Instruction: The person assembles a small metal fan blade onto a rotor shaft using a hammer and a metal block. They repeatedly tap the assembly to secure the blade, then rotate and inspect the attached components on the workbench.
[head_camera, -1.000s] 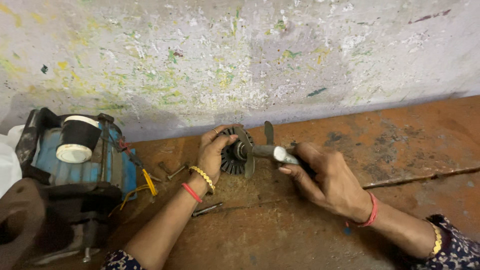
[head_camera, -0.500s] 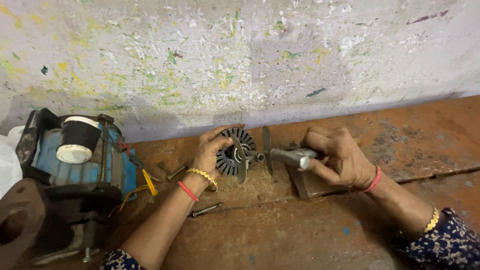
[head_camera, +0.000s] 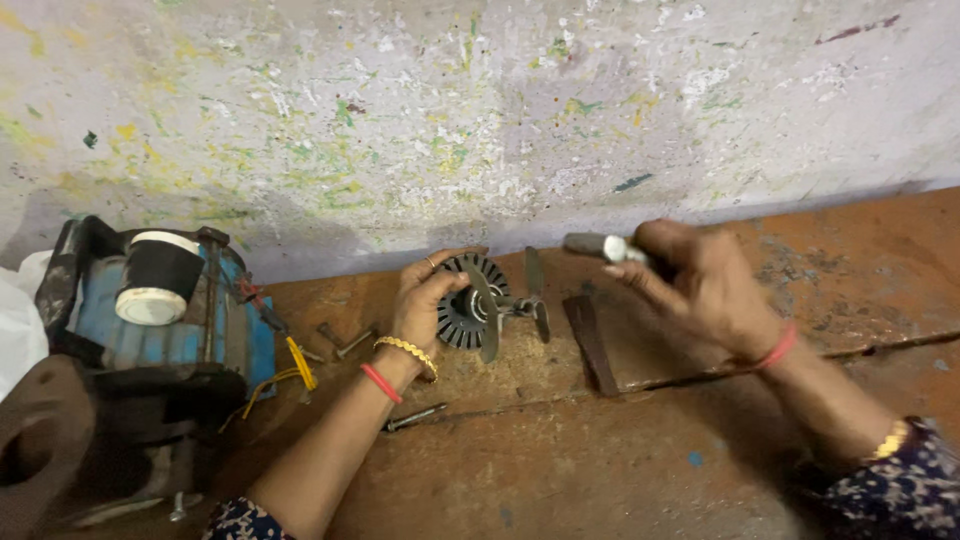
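Observation:
My left hand (head_camera: 425, 305) grips a round, dark finned metal part (head_camera: 470, 300) with a short shaft and puller-like arms, held on edge on the rusty brown floor (head_camera: 620, 470) near the wall. My right hand (head_camera: 700, 285) is raised to the right of it, closed around a grey metal hammer-like tool (head_camera: 595, 245) whose head points left, blurred by motion. The tool is apart from the finned part.
A blue electric motor (head_camera: 160, 300) with a black-and-white cylinder on top and yellow wires sits at the left. Loose bolts (head_camera: 345, 340) and a rod (head_camera: 415, 417) lie by my left wrist. A flat dark metal bar (head_camera: 590, 345) lies right of the part. A paint-flecked wall (head_camera: 480, 110) stands behind.
My right hand has lifted the tool up and away to the right from the part's shaft. My left hand keeps holding the finned part in place.

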